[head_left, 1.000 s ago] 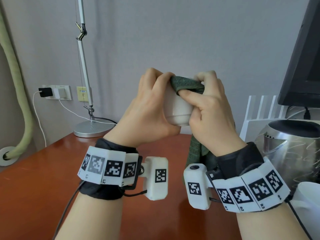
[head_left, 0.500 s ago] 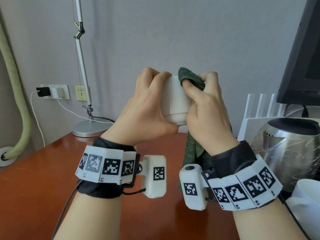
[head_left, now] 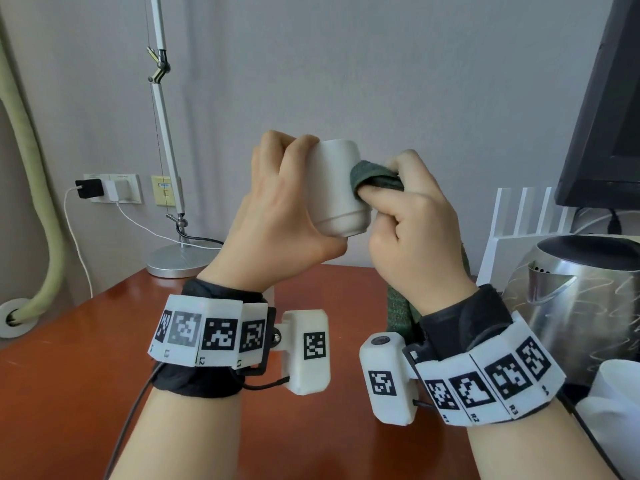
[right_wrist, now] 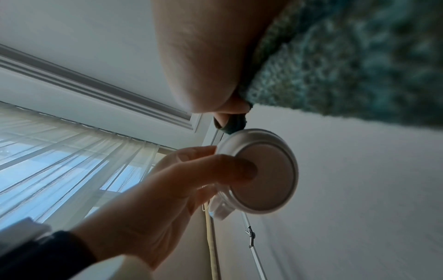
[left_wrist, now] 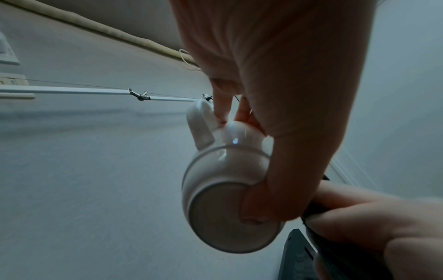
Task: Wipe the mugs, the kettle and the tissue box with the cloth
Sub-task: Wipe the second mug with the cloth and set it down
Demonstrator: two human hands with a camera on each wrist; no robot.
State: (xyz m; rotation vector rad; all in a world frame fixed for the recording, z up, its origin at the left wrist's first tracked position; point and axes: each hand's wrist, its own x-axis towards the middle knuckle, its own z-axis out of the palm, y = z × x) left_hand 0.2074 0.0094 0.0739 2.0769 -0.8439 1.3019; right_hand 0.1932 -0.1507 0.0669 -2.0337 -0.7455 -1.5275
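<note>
My left hand (head_left: 277,209) holds a white mug (head_left: 337,188) up in the air above the table, fingers curled round its far side and thumb under its base. In the left wrist view the mug (left_wrist: 215,189) shows its base, with the handle up beside my fingers. My right hand (head_left: 408,216) grips a dark green cloth (head_left: 375,178) and presses it against the mug's right side; the rest of the cloth hangs down behind my wrist. A steel kettle (head_left: 585,299) stands at the right. A second white mug (head_left: 613,410) sits at the lower right edge. No tissue box is in view.
The red-brown table (head_left: 86,358) lies below my hands. A desk lamp (head_left: 173,261) stands at the back left against the wall. A black monitor (head_left: 609,116) and a white slatted rack (head_left: 519,223) are at the back right.
The cloth has slid from the mug's rim down onto its right side. My right hand moved down and right with it. The mug stays held up in my left hand.
</note>
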